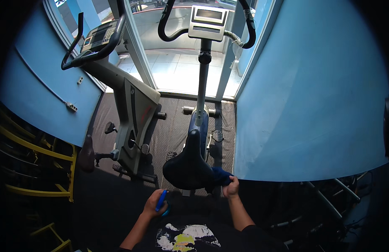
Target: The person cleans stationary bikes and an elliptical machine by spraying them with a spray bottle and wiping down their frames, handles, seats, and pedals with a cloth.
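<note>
A black exercise-bike saddle (185, 167) lies right in front of me. At its right rear edge, my right hand (231, 188) grips a dark blue cloth (222, 176), which touches the saddle's side. Lower left of the saddle and apart from it, my left hand (155, 203) is closed around a blue plastic object (161, 200), possibly a spray bottle's head. A teal part shows beneath that hand; the rest is hidden by the fingers. Ahead, the bike's post (202, 78) rises to a silver console (208, 23) between black curved handlebars (164, 23).
A second, grey exercise bike (128, 126) stands to the left. Yellow metal racking (40, 145) is beyond it. A blue wall (308, 94) runs close on the right, with metal bars (327, 201) at lower right. Glass panels stand ahead, above textured matting (172, 119).
</note>
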`<state>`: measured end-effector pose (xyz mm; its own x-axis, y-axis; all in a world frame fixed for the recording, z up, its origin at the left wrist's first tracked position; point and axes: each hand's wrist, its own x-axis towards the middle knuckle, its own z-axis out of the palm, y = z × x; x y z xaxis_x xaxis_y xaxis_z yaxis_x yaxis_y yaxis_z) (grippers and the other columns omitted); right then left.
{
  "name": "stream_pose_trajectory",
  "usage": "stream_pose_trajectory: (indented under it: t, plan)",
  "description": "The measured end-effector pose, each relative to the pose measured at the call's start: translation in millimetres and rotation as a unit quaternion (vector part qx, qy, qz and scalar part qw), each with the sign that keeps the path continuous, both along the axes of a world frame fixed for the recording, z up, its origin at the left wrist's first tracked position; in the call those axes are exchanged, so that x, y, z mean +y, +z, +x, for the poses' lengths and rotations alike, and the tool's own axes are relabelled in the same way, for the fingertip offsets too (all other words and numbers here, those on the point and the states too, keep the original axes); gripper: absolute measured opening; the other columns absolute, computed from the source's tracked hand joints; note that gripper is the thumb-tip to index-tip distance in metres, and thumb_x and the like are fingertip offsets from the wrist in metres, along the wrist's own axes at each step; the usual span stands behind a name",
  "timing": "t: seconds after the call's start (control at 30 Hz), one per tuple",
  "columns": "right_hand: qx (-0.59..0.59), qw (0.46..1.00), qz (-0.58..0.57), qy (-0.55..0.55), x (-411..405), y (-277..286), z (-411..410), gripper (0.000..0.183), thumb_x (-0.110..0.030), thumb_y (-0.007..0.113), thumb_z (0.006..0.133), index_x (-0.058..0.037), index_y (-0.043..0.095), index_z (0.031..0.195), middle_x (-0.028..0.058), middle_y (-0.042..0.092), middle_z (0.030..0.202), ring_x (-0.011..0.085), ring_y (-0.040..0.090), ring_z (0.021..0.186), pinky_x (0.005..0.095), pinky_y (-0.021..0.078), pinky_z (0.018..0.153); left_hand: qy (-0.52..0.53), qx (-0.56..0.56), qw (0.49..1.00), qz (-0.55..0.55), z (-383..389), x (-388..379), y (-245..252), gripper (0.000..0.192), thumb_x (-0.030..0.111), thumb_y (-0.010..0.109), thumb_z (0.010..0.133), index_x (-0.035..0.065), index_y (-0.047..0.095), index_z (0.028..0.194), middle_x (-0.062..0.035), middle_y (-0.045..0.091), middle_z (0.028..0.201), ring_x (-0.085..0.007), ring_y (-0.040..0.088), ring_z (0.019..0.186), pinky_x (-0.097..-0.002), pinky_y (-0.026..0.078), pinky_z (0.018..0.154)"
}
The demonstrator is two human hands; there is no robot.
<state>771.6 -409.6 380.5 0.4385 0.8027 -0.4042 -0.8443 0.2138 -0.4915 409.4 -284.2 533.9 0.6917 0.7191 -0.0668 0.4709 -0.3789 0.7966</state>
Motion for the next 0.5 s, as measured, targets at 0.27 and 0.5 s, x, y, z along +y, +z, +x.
stream_pose_trajectory:
  t: [0.27,0.5]
  plan:
    - [-0.018,0.982,0.166,0.084,29,203,16,0.073,-0.027,0.050,0.073,0.0025,0.050,0.140,0.0196,0.057,0.140,0.0348,0.050,0.135,0.0493,0.0296,0.120,0.226,-0.074,0.971,-0.025,-19,-40,21,0.047,0.003,0.066,0.077,0.0061,0.060,0.123,-0.0143,0.065,0.123,-0.0276,0.070,0.102,-0.0367,0.058,0.087]
    - [0.011,0.937,0.348,0.036,44,235,8,0.075,-0.049,0.043,0.095,-0.0050,0.037,0.155,0.0223,0.038,0.158,0.0411,0.032,0.148,0.0611,0.0168,0.122,0.141,-0.160,0.977,0.005,-68,12,11,0.046,0.002,0.067,0.077,0.0039,0.060,0.122,-0.0148,0.065,0.123,-0.0274,0.070,0.104,-0.0373,0.058,0.088]
